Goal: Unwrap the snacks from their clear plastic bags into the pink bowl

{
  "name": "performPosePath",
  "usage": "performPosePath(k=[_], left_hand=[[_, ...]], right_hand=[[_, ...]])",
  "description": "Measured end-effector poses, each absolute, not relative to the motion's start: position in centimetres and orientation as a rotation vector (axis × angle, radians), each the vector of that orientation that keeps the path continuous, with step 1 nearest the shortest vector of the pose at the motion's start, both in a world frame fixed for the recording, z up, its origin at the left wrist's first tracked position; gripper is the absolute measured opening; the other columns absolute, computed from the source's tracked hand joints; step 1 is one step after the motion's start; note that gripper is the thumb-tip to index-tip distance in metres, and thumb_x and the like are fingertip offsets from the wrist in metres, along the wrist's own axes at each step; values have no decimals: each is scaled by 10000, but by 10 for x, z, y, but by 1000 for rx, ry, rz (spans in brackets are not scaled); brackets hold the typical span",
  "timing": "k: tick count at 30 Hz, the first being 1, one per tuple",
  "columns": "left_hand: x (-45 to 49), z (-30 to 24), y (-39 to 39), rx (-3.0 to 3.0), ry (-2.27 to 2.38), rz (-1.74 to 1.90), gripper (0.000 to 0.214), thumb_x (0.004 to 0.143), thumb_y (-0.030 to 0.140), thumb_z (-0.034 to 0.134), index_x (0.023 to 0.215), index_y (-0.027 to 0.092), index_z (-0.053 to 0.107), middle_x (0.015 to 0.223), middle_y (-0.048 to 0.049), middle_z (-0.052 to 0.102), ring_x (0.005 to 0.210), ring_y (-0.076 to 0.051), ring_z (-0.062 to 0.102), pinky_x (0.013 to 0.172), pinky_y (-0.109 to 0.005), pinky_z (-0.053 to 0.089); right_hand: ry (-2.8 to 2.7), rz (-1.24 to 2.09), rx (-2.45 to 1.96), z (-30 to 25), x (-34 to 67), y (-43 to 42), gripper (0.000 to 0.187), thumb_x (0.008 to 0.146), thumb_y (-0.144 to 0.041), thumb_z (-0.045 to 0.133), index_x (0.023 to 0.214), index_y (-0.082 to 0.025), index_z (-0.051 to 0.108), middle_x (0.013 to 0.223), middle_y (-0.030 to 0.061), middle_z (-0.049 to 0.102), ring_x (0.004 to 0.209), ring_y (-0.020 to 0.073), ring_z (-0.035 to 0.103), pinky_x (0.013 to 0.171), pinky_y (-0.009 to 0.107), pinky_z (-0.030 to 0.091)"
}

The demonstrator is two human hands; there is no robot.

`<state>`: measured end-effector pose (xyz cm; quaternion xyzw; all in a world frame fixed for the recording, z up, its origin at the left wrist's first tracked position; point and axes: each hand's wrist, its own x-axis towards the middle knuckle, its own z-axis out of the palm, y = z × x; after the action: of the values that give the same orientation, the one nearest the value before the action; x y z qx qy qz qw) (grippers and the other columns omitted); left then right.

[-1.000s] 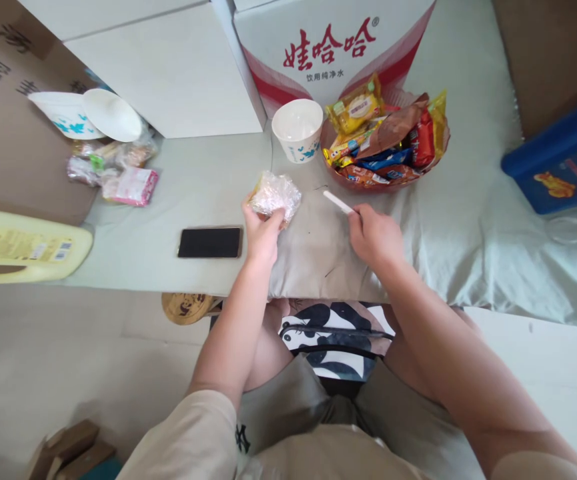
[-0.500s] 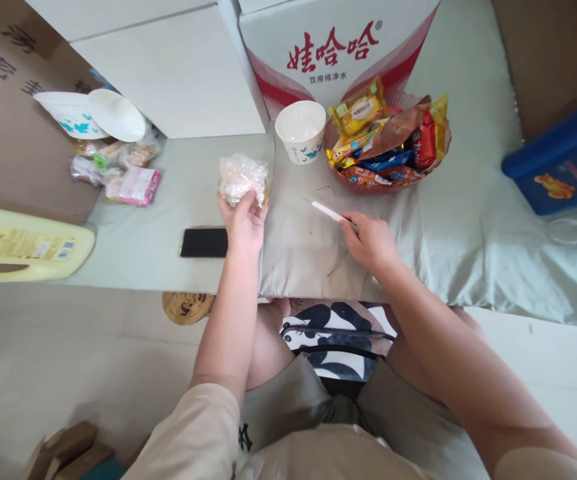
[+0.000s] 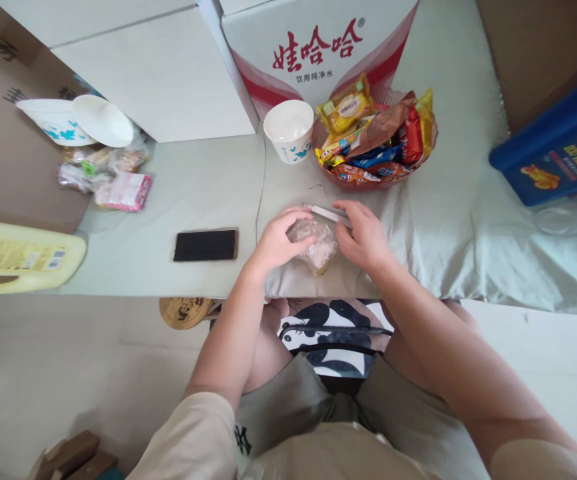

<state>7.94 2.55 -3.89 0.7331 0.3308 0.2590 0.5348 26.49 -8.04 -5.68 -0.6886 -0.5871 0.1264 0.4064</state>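
A crumpled clear-plastic package (image 3: 317,245) with a yellowish underside rests on the cloth near the table's front edge. My left hand (image 3: 281,241) is closed on it from the left, thumb on top and fingers along its far side. My right hand (image 3: 364,237) grips a slim white tool (image 3: 325,213) with a thin tip, like a craft knife. The tool lies across the package's far side, pointing left toward my left fingertips. Whether its tip touches the plastic I cannot tell.
Behind my hands stand a paper cup (image 3: 291,137) and a bowl of wrapped snacks (image 3: 368,177). A phone (image 3: 205,245) lies left. Further left are small packets (image 3: 123,192) and a yellow jug (image 3: 28,257); a blue container (image 3: 543,153) stands right. A carton (image 3: 318,53) stands behind.
My left hand has carried the plastic-wrapped package right and nearer to me, beside my right hand. The phone is now fully uncovered. The white tool stays in my right hand; the view has shifted slightly.
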Motion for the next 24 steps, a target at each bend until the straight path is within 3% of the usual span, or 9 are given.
performPosePath(k=[3, 6, 9, 13, 18, 22, 24], left_hand=[[82, -41, 23, 1524, 1004, 766, 170, 730, 327, 781, 820, 215, 689, 896, -47, 724, 890, -213, 691, 891, -359, 520], [80, -40, 31, 1112, 1073, 946, 186, 747, 352, 731, 797, 234, 596, 790, -9, 680, 746, -180, 670, 722, -307, 522], [73, -40, 43, 906, 1107, 1024, 215, 707, 311, 707, 754, 235, 511, 714, 8, 640, 677, -161, 649, 644, -273, 504], [67, -44, 50, 822, 1135, 1047, 241, 684, 300, 698, 744, 237, 473, 696, 11, 631, 700, -162, 667, 636, -260, 507], [71, -44, 33, 830, 1035, 799, 278, 675, 362, 729, 769, 229, 503, 761, -21, 682, 767, -204, 708, 716, -320, 556], [69, -44, 29, 793, 1073, 793, 265, 678, 359, 704, 761, 229, 489, 760, -20, 676, 772, -215, 722, 729, -338, 567], [66, -45, 31, 786, 1130, 842, 251, 690, 347, 691, 731, 229, 474, 736, -18, 664, 759, -211, 718, 714, -328, 563]], right_hand=[[-1553, 381, -1656, -53, 264, -82, 396, 882, -308, 515, 1243, -202, 638, 1230, 144, 711, 1145, 334, 641, 1000, 510, 493], [-1651, 457, -1600, -52, 260, -82, 448, 848, -360, 583, 1274, -231, 631, 1211, 115, 728, 1120, 325, 648, 975, 487, 499], [-1626, 459, -1616, -50, 260, -82, 339, 857, -266, 535, 1162, -241, 681, 1008, 82, 752, 960, 273, 674, 901, 431, 517], [-1491, 368, -1618, -45, 264, -83, 214, 882, -248, 482, 912, -234, 694, 884, 75, 723, 860, 242, 669, 808, 389, 529], [-1579, 414, -1531, -42, 260, -87, 346, 825, -280, 556, 1152, -238, 662, 1165, 100, 732, 1087, 287, 658, 944, 453, 519], [-1578, 419, -1581, -41, 259, -90, 197, 887, -262, 491, 932, -247, 682, 941, 78, 745, 934, 265, 684, 885, 435, 525], [-1541, 399, -1610, -41, 260, -92, 200, 893, -274, 490, 949, -246, 680, 952, 84, 738, 941, 269, 682, 881, 440, 527]])
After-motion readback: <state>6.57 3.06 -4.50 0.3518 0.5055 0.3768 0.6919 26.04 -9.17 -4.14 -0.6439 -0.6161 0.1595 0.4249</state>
